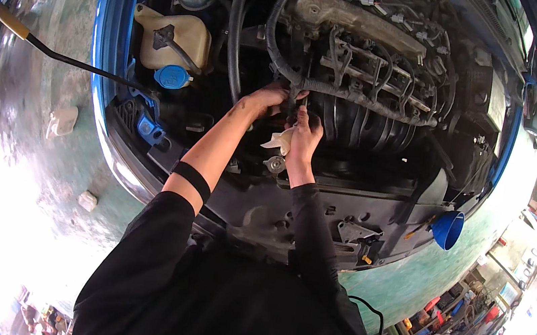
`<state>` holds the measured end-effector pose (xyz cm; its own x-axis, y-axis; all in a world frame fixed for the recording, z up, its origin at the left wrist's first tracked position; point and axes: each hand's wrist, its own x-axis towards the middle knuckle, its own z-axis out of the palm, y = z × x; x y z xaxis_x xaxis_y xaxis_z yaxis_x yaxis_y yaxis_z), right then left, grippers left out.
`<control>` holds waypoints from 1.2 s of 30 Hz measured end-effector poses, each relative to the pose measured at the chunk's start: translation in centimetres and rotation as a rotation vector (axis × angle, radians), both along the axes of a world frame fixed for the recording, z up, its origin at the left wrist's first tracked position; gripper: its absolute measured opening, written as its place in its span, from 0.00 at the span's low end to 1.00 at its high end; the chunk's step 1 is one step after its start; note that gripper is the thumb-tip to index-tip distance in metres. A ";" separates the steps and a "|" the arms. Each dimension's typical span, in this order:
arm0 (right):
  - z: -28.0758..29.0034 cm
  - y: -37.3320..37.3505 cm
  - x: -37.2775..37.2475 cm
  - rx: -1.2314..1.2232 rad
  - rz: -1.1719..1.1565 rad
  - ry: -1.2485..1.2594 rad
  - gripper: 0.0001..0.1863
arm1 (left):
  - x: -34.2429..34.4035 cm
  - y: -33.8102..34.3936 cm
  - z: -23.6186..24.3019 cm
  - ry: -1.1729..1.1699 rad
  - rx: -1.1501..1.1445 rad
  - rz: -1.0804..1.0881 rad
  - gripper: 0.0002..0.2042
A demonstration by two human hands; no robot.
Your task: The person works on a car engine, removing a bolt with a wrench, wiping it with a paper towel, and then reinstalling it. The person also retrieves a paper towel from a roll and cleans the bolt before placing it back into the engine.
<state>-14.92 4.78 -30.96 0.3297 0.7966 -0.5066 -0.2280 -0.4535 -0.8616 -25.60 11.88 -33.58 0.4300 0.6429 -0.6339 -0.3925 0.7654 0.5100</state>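
Observation:
Both my hands are down in an open car engine bay, close together below a thick corrugated wiring loom [352, 96]. My left hand [269, 98] reaches in beside the loom's vertical branch. Its fingers are bent and partly hidden there, closed on something I cannot make out. Just to the right, my right hand [305, 136] is closed with its thumb and fingertips pointing up toward the loom. A crumpled white rag or tissue [278, 142] sticks out from its palm side. Below that sits a round metal radiator cap [275, 164].
A cream fluid tank [175, 41] with a blue cap [172, 77] stands left of a black hose [234, 41]. The engine [356, 16] fills the far side. A blue funnel [447, 230] stands at the front right edge. A yellow-handled rod [59, 57] crosses the left fender.

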 end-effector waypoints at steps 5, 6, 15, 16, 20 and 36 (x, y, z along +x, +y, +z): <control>1.5 0.2 -0.1 -0.108 -0.151 0.333 0.15 | -0.3 0.0 -0.8 -0.064 -0.014 -0.002 0.13; 1.7 0.3 -0.1 -0.117 -0.160 0.366 0.16 | -0.4 0.1 -1.0 -0.057 0.000 -0.041 0.13; -0.3 -0.4 0.1 0.021 0.136 -0.561 0.20 | 0.6 0.2 -1.5 0.086 -0.008 -0.058 0.14; -0.5 -0.4 0.0 0.070 0.112 -0.530 0.22 | 0.7 0.2 -1.4 0.095 0.002 -0.029 0.14; -0.6 -0.3 -0.2 0.034 0.120 -0.520 0.22 | 0.6 0.0 -1.1 0.030 0.001 0.002 0.12; -0.5 0.0 0.4 -0.006 0.206 -0.700 0.23 | 0.6 0.1 -0.1 0.244 0.010 -0.094 0.16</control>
<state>-14.49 4.73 -31.47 0.4221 0.8750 -0.2369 0.4654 -0.4335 -0.7717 -24.96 11.97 -33.63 0.3235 0.6143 -0.7197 -0.1846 0.7870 0.5887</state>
